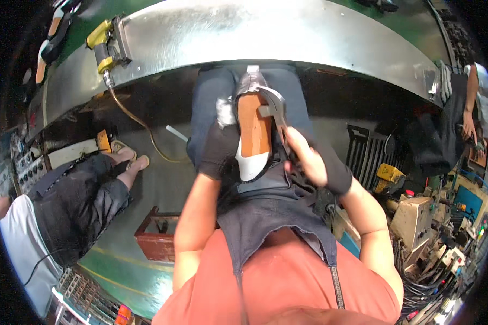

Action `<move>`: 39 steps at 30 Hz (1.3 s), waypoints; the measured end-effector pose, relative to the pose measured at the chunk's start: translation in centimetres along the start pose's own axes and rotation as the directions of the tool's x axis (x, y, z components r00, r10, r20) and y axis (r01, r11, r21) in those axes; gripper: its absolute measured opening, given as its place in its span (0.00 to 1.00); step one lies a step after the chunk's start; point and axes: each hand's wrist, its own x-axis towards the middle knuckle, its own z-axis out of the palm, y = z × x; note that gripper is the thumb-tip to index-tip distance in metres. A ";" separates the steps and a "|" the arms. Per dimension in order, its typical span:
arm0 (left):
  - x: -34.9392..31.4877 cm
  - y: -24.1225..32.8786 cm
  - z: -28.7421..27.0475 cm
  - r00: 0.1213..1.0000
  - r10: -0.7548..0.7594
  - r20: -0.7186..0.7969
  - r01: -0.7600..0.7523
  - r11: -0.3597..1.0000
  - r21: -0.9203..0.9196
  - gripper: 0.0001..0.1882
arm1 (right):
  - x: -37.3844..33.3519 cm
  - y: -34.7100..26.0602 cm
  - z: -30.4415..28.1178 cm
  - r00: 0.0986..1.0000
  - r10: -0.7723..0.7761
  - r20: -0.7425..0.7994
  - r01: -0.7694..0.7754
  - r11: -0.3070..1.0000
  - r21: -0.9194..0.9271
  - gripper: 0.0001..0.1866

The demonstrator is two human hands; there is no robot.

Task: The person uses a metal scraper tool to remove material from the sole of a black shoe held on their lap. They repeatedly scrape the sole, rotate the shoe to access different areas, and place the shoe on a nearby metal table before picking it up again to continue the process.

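A shoe (255,127) lies bottom-up on my lap, its brown sole board facing me, white at the near end and dark, shiny at the far end. My left hand (220,149), in a dark fingerless glove and with white wrapping about the fingers, is closed on the shoe's left side. In my right hand (310,161), also gloved, is a hammer (277,108). Its metal head hangs over the right side of the sole; whether it touches cannot be made out. The right fingers are slightly blurred around the handle.
A curved metal bench (228,32) spans the far side. On its left lies a yellow air-powered tool (100,43) with a hose (135,116). A reddish wooden box (156,238) stands left on the floor. Co-workers sit left and right; machinery (415,216) stands at right.
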 end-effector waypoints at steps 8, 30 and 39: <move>-1.2 -4.8 -0.6 0.975 0.161 -0.155 -0.158 0.987 0.035 0.30 | 2.9 3.0 -2.9 0.999 0.010 0.052 -0.021 0.978 0.205 0.29; 1.1 -6.4 4.6 0.783 0.618 0.070 -0.357 0.355 0.864 0.33 | 2.6 0.4 -10.3 0.872 0.142 0.468 0.279 0.640 -0.716 0.26; 0.1 -10.9 1.3 0.917 0.390 0.082 -0.389 0.832 0.397 0.55 | -0.1 1.7 -4.4 0.645 -0.588 0.488 0.761 0.433 -0.483 0.18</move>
